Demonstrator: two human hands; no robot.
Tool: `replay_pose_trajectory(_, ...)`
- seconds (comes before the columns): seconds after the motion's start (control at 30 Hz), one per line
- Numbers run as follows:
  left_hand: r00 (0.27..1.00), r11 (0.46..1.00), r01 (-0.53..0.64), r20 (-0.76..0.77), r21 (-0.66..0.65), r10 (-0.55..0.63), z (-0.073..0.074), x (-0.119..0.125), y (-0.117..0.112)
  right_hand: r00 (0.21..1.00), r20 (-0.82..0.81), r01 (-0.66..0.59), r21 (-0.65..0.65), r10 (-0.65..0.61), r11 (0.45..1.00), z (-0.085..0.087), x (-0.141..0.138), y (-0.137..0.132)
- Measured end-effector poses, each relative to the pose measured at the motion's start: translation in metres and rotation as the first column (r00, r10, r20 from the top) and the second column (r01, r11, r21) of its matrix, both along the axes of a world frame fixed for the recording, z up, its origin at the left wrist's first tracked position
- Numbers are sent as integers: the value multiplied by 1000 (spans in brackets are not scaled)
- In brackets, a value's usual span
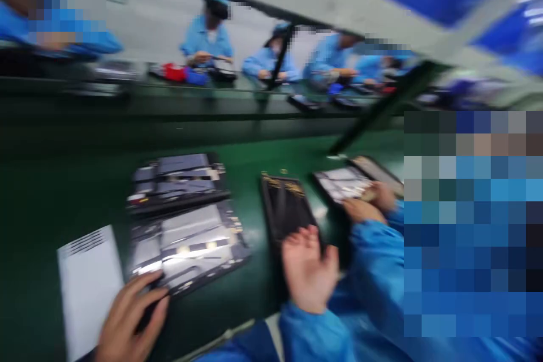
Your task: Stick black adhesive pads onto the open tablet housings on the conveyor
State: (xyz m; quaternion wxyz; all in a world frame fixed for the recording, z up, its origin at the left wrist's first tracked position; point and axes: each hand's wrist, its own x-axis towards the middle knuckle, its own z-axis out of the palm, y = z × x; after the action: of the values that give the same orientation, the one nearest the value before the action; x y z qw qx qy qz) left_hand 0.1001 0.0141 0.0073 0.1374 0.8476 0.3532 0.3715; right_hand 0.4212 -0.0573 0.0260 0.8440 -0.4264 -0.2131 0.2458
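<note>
Two hands down on the green belt (51, 181): my left hand (129, 317) rests fingers spread on the near open tablet (186, 249), gripping nothing; my right hand (309, 271) lies open-palmed touching the dark panel (286, 209).

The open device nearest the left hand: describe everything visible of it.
The flat, dark-framed open device lies on the green belt, tilted slightly, its silvery shiny panels uppermost and catching two light glints. Small gold-coloured parts show along its right edge. The left hand touches its near left corner with its fingers. A white ribbed panel lies beside it. Blur hides finer detail.
</note>
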Motion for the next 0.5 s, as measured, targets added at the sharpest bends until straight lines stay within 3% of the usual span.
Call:
replay_pose_trajectory(0.07,993,994,-104,-62,-29,102,16,-8,-10,971,-238,-42,-60,26,997,-7,9,4)
replay_pose_trajectory(0.1,987,989,-138,-86,-44,133,22,-12,-8,965,-252,-107,-99,79,989,-7,8,8)
replay_pose_trajectory(0.17,970,974,-215,-131,-70,204,32,-25,8,956,-66,-293,-219,285,931,5,-8,18)
replay_pose_trajectory(0.2,960,966,-247,-153,-80,233,34,-35,19,903,99,-375,-291,418,880,16,-21,23)
replay_pose_trajectory(0.23,950,957,-274,-180,-92,254,35,-47,32,793,273,-439,-362,544,822,29,-37,30)
replay_pose_trajectory(0.3,932,942,-304,-251,-145,262,29,-73,58,455,547,-521,-477,703,708,53,-76,49)
replay_pose_trajectory(0.37,927,926,-291,-311,-242,211,16,-93,79,107,698,-554,-549,708,625,64,-119,77)
replay_pose_trajectory(0.43,939,908,-253,-311,-332,148,3,-103,92,-183,763,-489,-618,620,616,57,-161,112)
replay_pose_trajectory(0.5,954,896,-232,-270,-377,134,-7,-105,98,-395,745,-335,-662,538,671,38,-199,148)
